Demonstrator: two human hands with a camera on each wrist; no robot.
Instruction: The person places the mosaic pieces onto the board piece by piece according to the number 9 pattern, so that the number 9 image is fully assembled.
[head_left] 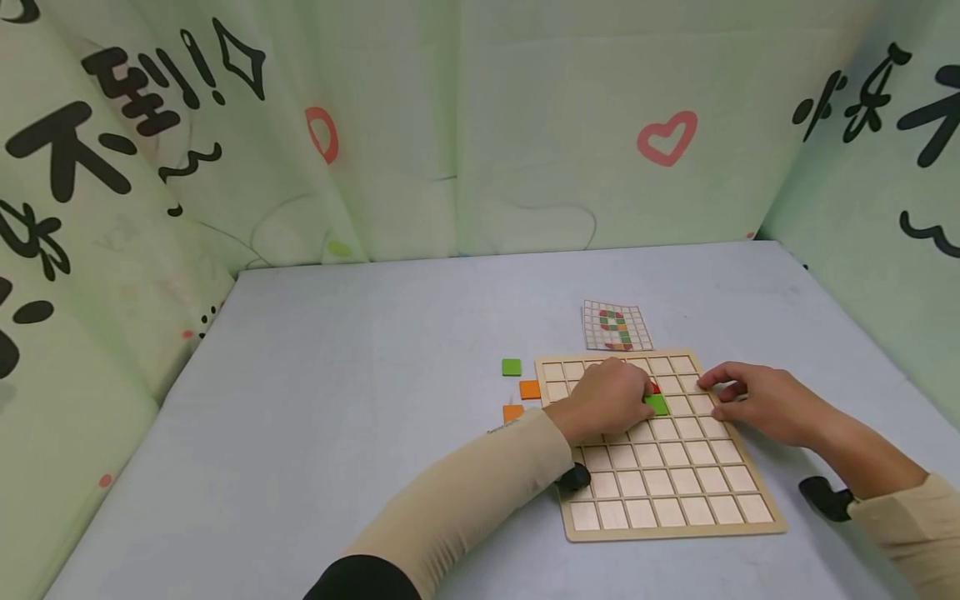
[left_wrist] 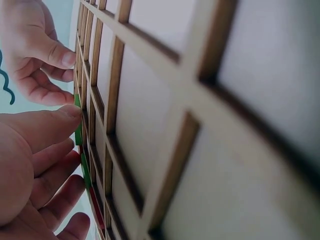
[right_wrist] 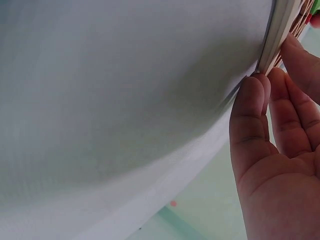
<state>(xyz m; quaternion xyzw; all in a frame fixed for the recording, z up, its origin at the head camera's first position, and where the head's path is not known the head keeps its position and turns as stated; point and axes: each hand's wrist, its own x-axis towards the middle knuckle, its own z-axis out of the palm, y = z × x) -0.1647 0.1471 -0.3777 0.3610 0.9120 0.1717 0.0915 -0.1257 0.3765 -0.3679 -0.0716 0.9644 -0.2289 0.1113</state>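
Observation:
A wooden grid board (head_left: 675,532) with pale square cells lies on the table. My left hand (head_left: 611,396) reaches over its upper part and pinches a green square tile (head_left: 657,405) at the fingertips. In the left wrist view the thumb (left_wrist: 70,111) lies against this tile, close over the grid. A red piece (head_left: 656,387) shows just beyond it, partly hidden by the fingers. My right hand (head_left: 772,404) rests at the board's right edge, its fingers loosely bent. The right wrist view has its fingertips (right_wrist: 250,87) at the side of the wooden rim.
Left of the board lie a green tile (head_left: 512,367) and two orange tiles (head_left: 529,389), one partly behind the left sleeve. A card (head_left: 634,327) with a coloured grid pattern lies beyond the board's far edge. Printed curtains (head_left: 525,125) enclose the table (head_left: 337,400).

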